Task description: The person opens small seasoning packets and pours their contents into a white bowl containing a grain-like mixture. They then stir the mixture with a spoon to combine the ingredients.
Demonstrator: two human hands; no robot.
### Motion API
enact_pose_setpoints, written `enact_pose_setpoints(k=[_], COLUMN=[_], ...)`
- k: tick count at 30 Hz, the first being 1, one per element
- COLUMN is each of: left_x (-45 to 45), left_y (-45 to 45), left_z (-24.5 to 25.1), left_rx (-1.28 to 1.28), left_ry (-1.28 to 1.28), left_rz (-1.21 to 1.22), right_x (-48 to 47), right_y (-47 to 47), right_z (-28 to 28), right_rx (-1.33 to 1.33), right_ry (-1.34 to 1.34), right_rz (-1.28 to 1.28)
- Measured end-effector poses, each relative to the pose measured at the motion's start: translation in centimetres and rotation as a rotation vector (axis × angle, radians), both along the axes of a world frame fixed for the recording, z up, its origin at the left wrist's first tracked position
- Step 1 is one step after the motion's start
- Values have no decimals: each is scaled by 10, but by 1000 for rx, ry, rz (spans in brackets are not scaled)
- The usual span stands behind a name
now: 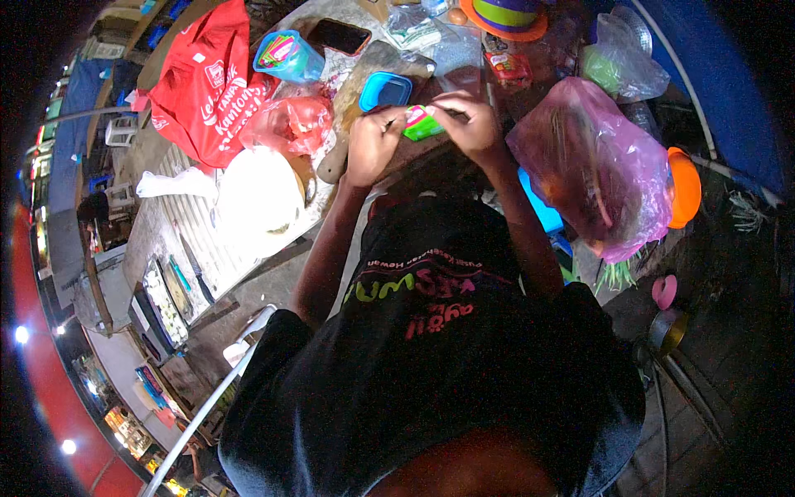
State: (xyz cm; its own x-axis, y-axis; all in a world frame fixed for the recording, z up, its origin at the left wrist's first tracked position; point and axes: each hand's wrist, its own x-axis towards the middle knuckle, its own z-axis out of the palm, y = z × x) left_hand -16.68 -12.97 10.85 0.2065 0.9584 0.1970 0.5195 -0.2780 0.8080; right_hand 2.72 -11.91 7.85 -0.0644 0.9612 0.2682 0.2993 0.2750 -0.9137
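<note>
A small green and pink sachet (423, 123) is pinched between my two hands, just above the near side of the work table. My left hand (374, 144) grips its left end, and my right hand (470, 128) has the upper right end. Right behind the sachet is an open blue square plastic container (385, 91), its contents too dark to tell. It rests on or beside a worn wooden board (345, 124). Farther back, a translucent blue cup (289, 57) holds several similar sachets.
Left stand a red bag (205, 87) bearing writing, a red plastic bag (292, 124) and a glaring white round object (261, 192). A knife (197, 270) lies at far left. A smartphone (339, 37) lies behind; a filled pink plastic bag (596, 168) bulges on the right.
</note>
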Motion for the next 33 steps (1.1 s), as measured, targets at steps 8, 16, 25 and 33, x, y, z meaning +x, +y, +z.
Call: enact_pose_setpoints(k=[8,16,25,33], left_x=[-5,7,23,22], left_y=[11,19,31,32], left_z=[-22,-20,-12,-13], left_rx=[-197,-118,62,161], left_ry=[-320,-254,-62,117], left_rz=[221,276,254,278], right_x=[68,68,18,14], right_y=[57,31,-43,-48], right_z=[-91,-41,51,60], right_rx=[-214,-251,-149,-160], right_ry=[-801,-512,77,-61], right_rz=[-492,-460,-54,-55])
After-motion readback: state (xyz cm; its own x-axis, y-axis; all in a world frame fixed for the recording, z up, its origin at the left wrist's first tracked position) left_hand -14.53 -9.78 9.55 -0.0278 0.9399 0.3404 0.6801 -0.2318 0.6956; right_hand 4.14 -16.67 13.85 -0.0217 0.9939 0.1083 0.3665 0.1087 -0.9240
